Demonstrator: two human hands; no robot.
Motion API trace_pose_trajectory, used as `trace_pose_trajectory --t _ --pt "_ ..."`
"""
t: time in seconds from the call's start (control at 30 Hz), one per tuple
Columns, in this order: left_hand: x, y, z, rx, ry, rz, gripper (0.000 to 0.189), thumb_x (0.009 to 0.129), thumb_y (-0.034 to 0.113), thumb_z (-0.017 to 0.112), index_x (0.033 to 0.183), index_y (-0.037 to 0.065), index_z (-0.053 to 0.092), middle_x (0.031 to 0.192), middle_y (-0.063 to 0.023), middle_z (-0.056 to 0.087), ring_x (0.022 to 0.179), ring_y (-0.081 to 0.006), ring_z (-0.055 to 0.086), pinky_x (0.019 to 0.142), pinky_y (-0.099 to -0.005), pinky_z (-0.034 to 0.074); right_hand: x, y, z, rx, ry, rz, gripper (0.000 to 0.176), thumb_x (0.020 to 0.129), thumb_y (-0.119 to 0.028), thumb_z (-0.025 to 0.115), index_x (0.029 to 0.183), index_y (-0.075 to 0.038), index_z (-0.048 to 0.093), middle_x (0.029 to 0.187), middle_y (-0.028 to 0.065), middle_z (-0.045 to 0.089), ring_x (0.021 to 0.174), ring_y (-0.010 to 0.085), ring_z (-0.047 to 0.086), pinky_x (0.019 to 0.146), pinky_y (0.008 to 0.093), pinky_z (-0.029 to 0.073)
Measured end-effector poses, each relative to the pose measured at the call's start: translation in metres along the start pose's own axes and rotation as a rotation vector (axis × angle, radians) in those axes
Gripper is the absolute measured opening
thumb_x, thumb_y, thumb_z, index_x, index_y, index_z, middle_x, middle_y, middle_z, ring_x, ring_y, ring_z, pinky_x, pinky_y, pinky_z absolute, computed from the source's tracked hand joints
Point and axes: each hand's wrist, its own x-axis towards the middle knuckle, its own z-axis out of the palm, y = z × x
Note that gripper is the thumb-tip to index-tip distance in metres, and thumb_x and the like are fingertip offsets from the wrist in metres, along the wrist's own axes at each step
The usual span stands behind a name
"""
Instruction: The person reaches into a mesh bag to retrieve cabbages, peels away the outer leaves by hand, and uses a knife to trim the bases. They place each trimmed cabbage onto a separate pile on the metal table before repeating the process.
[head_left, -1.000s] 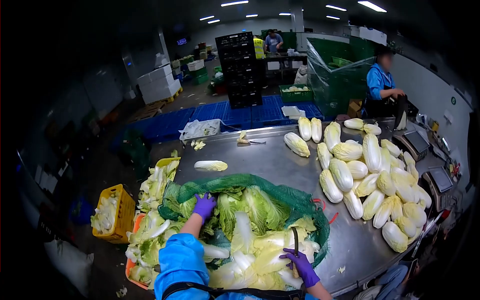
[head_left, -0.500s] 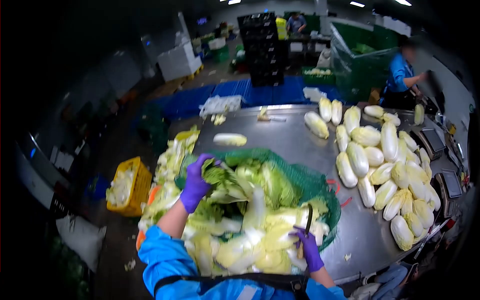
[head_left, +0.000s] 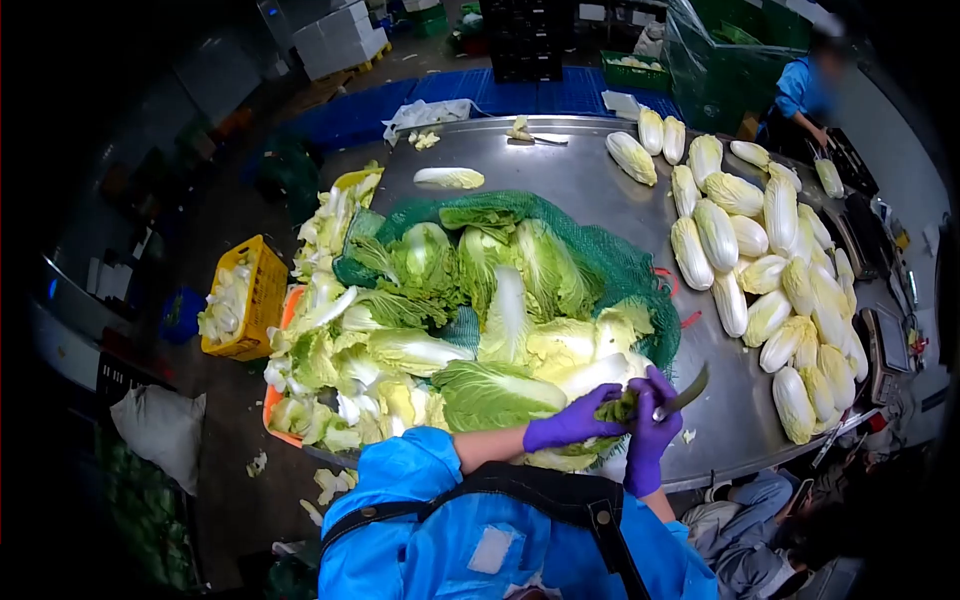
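Note:
My left hand [head_left: 575,420], in a purple glove, is closed round a leafy cabbage [head_left: 617,407] at the near edge of the metal table. Beside it my right hand [head_left: 650,435], also gloved in purple, grips a knife [head_left: 687,392] whose curved blade points up and right. The two hands nearly touch, and the fingers partly hide the cabbage. Just beyond them lie loose pale leaves [head_left: 560,345] and a green leafy cabbage [head_left: 495,395]. A green net sack [head_left: 630,270] lies open around several more leafy cabbages [head_left: 490,255].
Many trimmed cabbages [head_left: 780,220] cover the right of the metal table [head_left: 560,165], near scales [head_left: 885,340]. Another knife [head_left: 545,138] lies at the far edge. A yellow crate [head_left: 262,300] stands at left. A co-worker [head_left: 800,90] is at the far right; another person's legs [head_left: 745,520] show below.
My left hand has moved from the upper left down to the right, beside my right hand. The knife has tilted rightward. The view has tipped downward.

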Motion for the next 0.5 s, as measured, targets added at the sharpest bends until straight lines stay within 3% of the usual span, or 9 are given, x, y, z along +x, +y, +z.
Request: trace_pose_trajectory --t 0.07,0.13,0.2,0.23,0.27,0.33,0.4,0.47,0.5 --pt "0.009 -0.029 -0.026 0.059 -0.138 0.025 0.068 0.072 0.023 0.072 0.127 0.005 0.037 0.123 -0.0119 0.045 0.113 -0.0201 0.046 0.097 -0.0329 0.036 -0.011 -0.011 0.000 -0.040 -0.228 0.006 0.028 0.082 0.002 0.054 0.110 0.000 0.055 0.092 0.0106 0.064 0.087 0.0153 0.061 0.075 0.0264 0.048" --pt "-0.004 0.038 -0.064 0.300 -0.170 -0.102 0.078 0.070 0.030 0.073 0.133 0.004 0.033 0.124 -0.0158 0.047 0.114 -0.0217 0.047 0.097 -0.0324 0.036 -0.014 -0.013 0.005 -0.151 -0.557 0.016 0.035 0.080 -0.002 0.058 0.115 -0.001 0.054 0.104 0.0087 0.063 0.092 0.0153 0.061 0.078 0.0245 0.046" --pt "-0.029 0.072 -0.104 0.401 -0.017 -0.218 0.081 0.067 0.034 0.075 0.132 0.004 0.036 0.127 -0.0175 0.045 0.112 -0.0243 0.047 0.097 -0.0328 0.037 -0.018 -0.010 0.016 -0.050 -0.810 0.453 0.042 0.079 -0.006 0.061 0.119 -0.004 0.052 0.110 0.0090 0.061 0.092 0.0147 0.061 0.077 0.0242 0.045" --pt "-0.039 0.054 -0.131 0.659 0.071 -0.064 0.083 0.066 0.035 0.075 0.132 0.005 0.035 0.131 -0.0189 0.040 0.116 -0.0276 0.043 0.099 -0.0349 0.034 -0.027 0.009 0.018 -0.122 -0.776 0.335 0.044 0.078 -0.008 0.061 0.121 -0.006 0.051 0.112 0.0097 0.060 0.091 0.0142 0.060 0.076 0.0244 0.046" --pt "-0.052 0.040 -0.157 0.871 0.062 -0.053 0.085 0.066 0.043 0.074 0.132 0.005 0.036 0.134 -0.0209 0.035 0.123 -0.0322 0.037 0.102 -0.0382 0.030 -0.036 0.034 0.021 -0.194 -0.743 0.211 0.046 0.078 -0.010 0.062 0.123 -0.008 0.051 0.113 0.0104 0.059 0.090 0.0136 0.060 0.074 0.0245 0.046" --pt "-0.083 0.024 -0.172 1.171 0.004 -0.410 0.105 0.056 0.060 0.072 0.135 0.006 0.029 0.138 -0.0259 0.025 0.129 -0.0387 0.024 0.106 -0.0413 0.022 -0.043 0.064 0.019 -0.293 -0.569 0.217 0.050 0.077 -0.011 0.064 0.125 -0.011 0.049 0.115 0.0087 0.059 0.082 0.0132 0.059 0.073 0.0245 0.046" --pt "-0.110 -0.005 -0.177 0.922 0.023 -0.379 0.112 0.054 0.060 0.073 0.137 0.004 0.024 0.138 -0.0277 0.023 0.130 -0.0387 0.022 0.107 -0.0422 0.021 -0.037 0.102 0.016 -0.457 -0.388 0.118 0.050 0.077 -0.012 0.064 0.124 -0.007 0.048 0.113 0.0098 0.060 0.081 0.0140 0.059 0.073 0.0243 0.045" --pt "-0.127 -0.020 -0.167 0.866 0.069 -0.292 0.114 0.053 0.061 0.073 0.137 0.002 0.022 0.138 -0.0283 0.022 0.130 -0.0389 0.022 0.107 -0.0419 0.020 -0.029 0.169 0.005 -0.374 -0.285 0.155 0.051 0.076 -0.012 0.064 0.123 -0.002 0.048 0.108 0.0104 0.062 0.072 0.0141 0.059 0.067 0.0257 0.048" --pt "-0.131 -0.020 -0.159 0.897 0.076 -0.294 0.119 0.051 0.063 0.072 0.137 -0.001 0.020 0.139 -0.0283 0.019 0.132 -0.0385 0.018 0.107 -0.0463 0.016 -0.025 0.205 -0.004 -0.348 -0.341 0.239 0.049 0.077 -0.012 0.065 0.122 -0.001 0.049 0.102 0.0095 0.063 0.059 0.0095 0.053 0.056 0.0237 0.046"
